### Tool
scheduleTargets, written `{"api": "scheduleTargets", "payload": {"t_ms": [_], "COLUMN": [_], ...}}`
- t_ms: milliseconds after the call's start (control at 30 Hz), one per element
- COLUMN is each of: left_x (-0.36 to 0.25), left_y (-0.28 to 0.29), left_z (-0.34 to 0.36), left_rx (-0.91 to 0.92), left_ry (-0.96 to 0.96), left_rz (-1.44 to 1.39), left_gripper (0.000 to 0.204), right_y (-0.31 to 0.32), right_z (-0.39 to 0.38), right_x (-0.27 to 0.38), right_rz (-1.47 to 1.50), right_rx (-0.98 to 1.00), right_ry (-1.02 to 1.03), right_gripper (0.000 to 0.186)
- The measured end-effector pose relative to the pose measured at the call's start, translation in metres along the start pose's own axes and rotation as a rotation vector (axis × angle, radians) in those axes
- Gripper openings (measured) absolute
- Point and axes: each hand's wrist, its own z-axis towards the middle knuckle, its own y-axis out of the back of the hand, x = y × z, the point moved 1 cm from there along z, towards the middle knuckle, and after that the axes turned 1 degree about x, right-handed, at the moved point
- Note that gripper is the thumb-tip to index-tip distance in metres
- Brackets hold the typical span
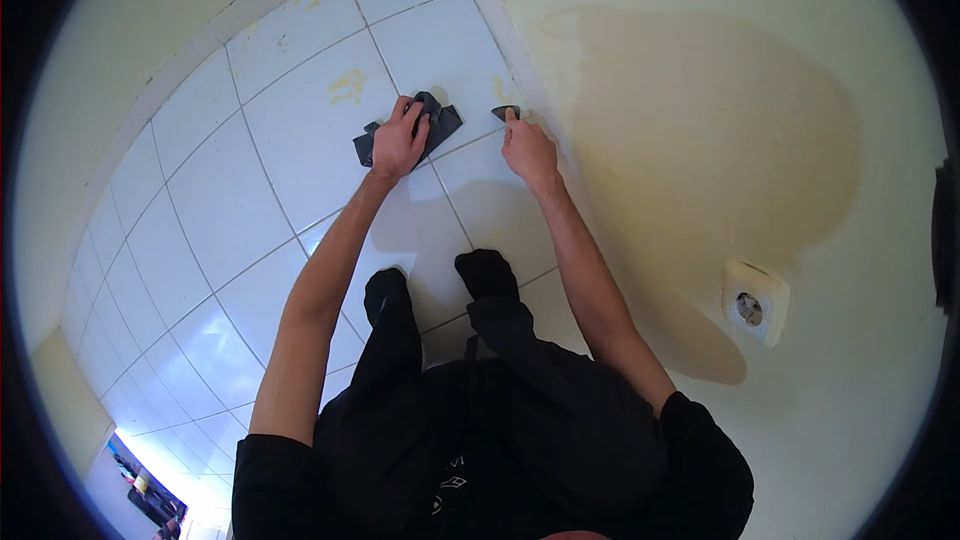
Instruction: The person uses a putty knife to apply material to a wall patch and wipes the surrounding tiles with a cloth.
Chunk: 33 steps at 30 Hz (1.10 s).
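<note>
My left hand [398,140] is closed on a crumpled dark cloth [443,130] that lies on the white tiled floor. The cloth spreads out on both sides of my fingers. My right hand [530,150] grips a small dark scraper [501,112] close to the foot of the right wall. Only the scraper's wedge-shaped dark end shows past my fingers; the rest is hidden in my hand. Yellowish smears [347,86] mark the tile beyond my left hand. A fainter yellowish mark [499,88] is just beyond the scraper.
White tiles [215,200] with dark joints stretch to the left. A pale yellow wall [660,90] rises on the right, with a square wall socket [755,302] in it. My feet in dark socks [487,273] stand just behind my hands. Assorted objects [150,500] lie beyond the lower left opening.
</note>
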Motion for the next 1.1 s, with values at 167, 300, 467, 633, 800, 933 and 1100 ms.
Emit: {"api": "scheduleTargets", "payload": {"t_ms": [167, 300, 467, 633, 800, 933, 1100], "left_x": [0.004, 0.002, -0.016, -0.014, -0.036, -0.055, -0.072], "left_y": [0.001, 0.001, 0.006, -0.004, -0.038, -0.071, -0.086], "left_z": [-0.002, 0.0, 0.002, 0.031, 0.09, 0.084, 0.016], "left_rx": [-0.015, -0.015, 0.118, 0.167, 0.183, 0.261, 0.525], "left_ry": [-0.008, -0.009, -0.093, -0.165, -0.251, -0.338, -0.715], "left_rz": [-0.007, -0.01, 0.07, 0.146, 0.096, 0.075, -0.104], "left_gripper": [0.025, 0.026, 0.025, 0.022, 0.02, 0.02, 0.018], "right_y": [-0.004, -0.001, 0.0, -0.002, 0.012, 0.029, 0.026], "right_z": [-0.006, 0.004, -0.002, -0.036, -0.056, -0.075, -0.092], "right_x": [0.0, 0.0, -0.01, -0.006, -0.005, -0.003, -0.018], "right_rz": [0.007, 0.0, -0.048, 0.006, 0.082, -0.009, -0.028], "right_rx": [0.025, -0.007, -0.027, 0.054, 0.109, 0.271, 0.466], "right_ry": [0.011, -0.018, 0.011, -0.092, -0.044, 0.029, 0.148], "right_gripper": [0.043, 0.042, 0.043, 0.046, 0.043, 0.039, 0.037]}}
